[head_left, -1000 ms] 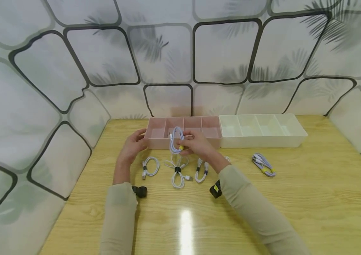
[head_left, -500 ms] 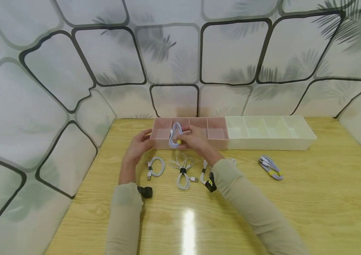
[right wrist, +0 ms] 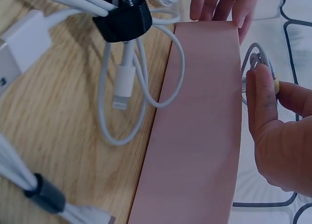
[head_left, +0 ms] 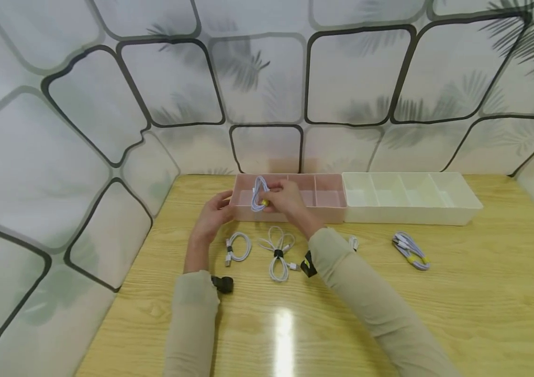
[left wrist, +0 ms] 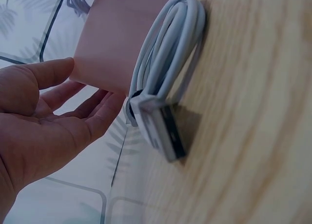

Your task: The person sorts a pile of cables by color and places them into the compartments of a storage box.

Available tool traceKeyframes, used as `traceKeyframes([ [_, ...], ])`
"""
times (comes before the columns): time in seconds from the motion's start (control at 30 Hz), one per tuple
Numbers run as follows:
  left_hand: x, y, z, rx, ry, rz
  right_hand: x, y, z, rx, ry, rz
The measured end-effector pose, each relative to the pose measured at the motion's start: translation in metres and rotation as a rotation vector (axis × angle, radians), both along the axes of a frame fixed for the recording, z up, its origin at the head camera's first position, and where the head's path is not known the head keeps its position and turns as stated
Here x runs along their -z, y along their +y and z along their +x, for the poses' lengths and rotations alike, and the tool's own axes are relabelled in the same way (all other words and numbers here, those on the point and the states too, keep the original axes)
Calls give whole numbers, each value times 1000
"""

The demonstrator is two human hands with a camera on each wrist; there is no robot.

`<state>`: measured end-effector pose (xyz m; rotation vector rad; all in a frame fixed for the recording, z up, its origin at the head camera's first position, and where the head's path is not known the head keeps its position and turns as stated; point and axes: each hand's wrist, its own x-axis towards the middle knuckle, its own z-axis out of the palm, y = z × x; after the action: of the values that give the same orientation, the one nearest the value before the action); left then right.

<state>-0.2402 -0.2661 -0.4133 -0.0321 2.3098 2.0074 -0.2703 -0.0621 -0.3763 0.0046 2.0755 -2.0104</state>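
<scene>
Right hand (head_left: 288, 199): yellow-tied coiled lavender cable (head_left: 256, 198) pinched by thumb and fingers, held over left part of pink divided plastic box (head_left: 267, 216) | left hand (head_left: 212, 215): fingers parted, box's left end touched | cream divided plastic box (head_left: 413, 215) set at its right end

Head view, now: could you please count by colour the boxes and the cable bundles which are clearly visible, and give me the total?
Pink box: 1
White box: 1
Lavender cable bundles: 2, one in the right hand
White cable bundles: 2
Total: 6
Not counted: white cord, mostly hidden.
</scene>
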Motion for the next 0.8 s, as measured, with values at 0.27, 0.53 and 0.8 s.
traceKeyframes([
  [0.27, 1, 0, 1, -5, 6, -14, 2, -16, -10, 5, 21, -12],
  [0.53, 0, 2, 0, -14, 13, 14, 0, -23, -13, 36, 50, 3],
  [0.8, -6, 3, 6, -17, 4, 37, 5, -28, -15, 62, 74, 2],
])
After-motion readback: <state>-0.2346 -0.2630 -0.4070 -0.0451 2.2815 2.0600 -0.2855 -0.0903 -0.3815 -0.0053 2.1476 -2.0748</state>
